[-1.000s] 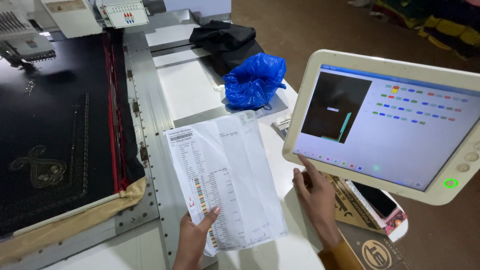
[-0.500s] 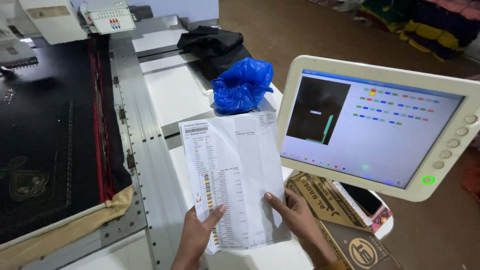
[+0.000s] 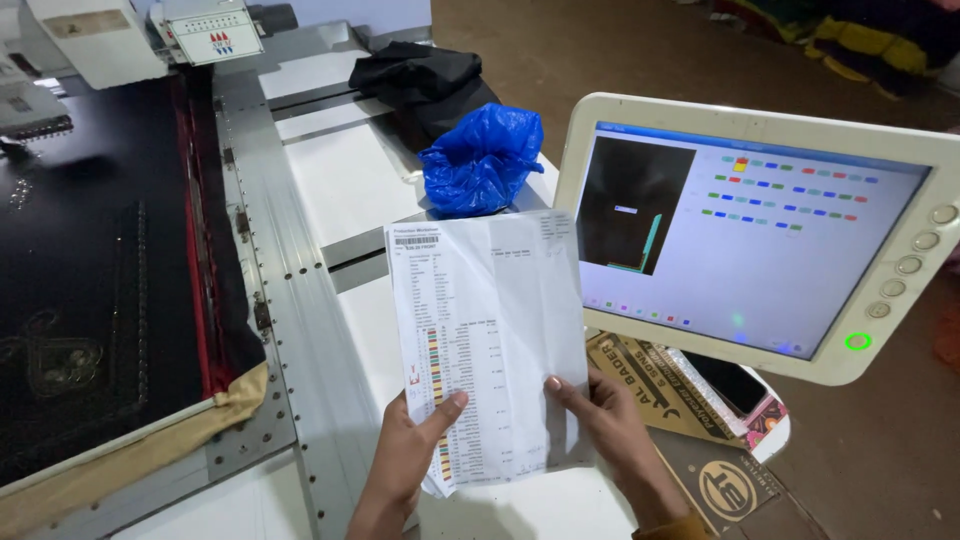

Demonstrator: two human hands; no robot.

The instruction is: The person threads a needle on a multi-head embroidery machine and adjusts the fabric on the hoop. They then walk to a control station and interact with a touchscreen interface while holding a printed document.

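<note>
The grip now takes both hands: the right hand (image 3: 610, 425) has come off the touchscreen panel (image 3: 760, 225) to join the left hand (image 3: 415, 455), pinching the printed colour sheet (image 3: 490, 340) above the white surface's (image 3: 350, 180) near edge.

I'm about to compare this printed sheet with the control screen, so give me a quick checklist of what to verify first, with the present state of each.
1. Both hands on the sheet: ok. Left hand and right hand pinch the printed sheet at its bottom edge.
2. Sheet flat enough to read: ok, only lightly creased.
3. Control screen lit and unobstructed: ok; the sheet stops just left of it.
4. Fine print legible: cannot tell, too small.
5. Blue plastic bag clear of the sheet: ok, it lies beyond the top edge.
</note>
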